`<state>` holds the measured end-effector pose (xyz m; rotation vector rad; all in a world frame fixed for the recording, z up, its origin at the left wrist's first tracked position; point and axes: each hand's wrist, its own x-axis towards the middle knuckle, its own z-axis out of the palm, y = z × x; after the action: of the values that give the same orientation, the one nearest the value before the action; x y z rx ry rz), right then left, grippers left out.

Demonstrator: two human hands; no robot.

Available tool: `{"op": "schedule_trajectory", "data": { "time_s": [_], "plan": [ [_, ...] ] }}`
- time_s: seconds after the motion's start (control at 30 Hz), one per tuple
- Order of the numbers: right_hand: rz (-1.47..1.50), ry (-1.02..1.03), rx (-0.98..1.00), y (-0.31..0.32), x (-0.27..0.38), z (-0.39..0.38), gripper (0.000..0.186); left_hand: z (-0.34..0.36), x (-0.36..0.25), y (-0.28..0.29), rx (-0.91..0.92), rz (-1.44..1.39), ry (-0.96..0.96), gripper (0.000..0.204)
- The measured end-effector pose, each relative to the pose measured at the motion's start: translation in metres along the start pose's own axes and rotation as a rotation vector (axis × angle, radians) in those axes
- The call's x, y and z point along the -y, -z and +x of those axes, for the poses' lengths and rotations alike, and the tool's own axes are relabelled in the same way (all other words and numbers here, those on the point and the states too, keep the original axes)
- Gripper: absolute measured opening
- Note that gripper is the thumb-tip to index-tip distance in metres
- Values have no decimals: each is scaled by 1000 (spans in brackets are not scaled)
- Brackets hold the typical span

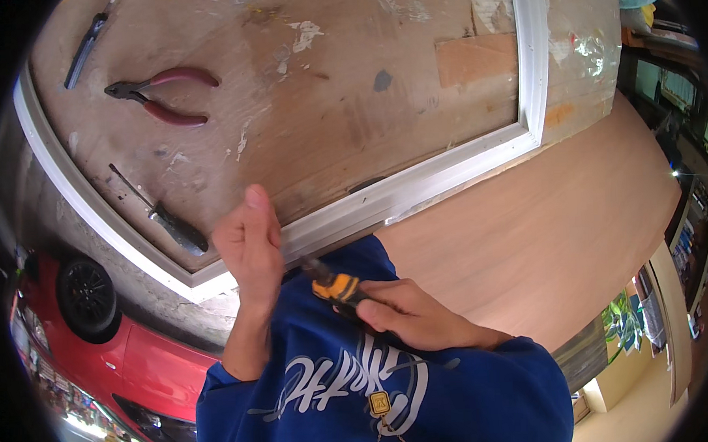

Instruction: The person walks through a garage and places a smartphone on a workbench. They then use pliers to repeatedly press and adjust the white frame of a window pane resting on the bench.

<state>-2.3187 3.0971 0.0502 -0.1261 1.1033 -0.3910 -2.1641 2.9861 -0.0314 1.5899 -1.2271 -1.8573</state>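
Two hands: right hand (pixel 409 313) fingers gripping yellow-black handled screwdriver (pixel 335 287); left hand (pixel 248 241) fingers curled shut, empty, touching white aluminium frame (pixel 416 185) on paint-stained plywood table (pixel 325 96).

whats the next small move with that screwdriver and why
Probably bring the yellow-handled screwdriver tip up against the white frame beside the left hand. The right hand holds it just short of the rail, its tip pointing there, and the left hand already rests at the frame's edge.
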Motion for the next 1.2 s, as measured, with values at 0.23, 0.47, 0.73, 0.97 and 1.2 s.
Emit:
{"op": "schedule_trajectory", "data": {
  "time_s": [0.23,0.47,0.73,0.97,1.2],
  "plan": [
    [987,-161,39,12,-11,-5,67,-3,4,-11,99,305,-217,45],
    [1146,-225,93,13,-1,-1,65,4,6,-16,123,420,-460,40],
    [1181,-252,26,18,-1,5,66,6,12,-14,115,299,-472,39],
    [904,104,106,25,-65,35,63,10,8,-13,199,357,-431,39],
    [664,220,142,32,-11,22,55,0,11,-11,104,150,-219,44]
  ]
}}
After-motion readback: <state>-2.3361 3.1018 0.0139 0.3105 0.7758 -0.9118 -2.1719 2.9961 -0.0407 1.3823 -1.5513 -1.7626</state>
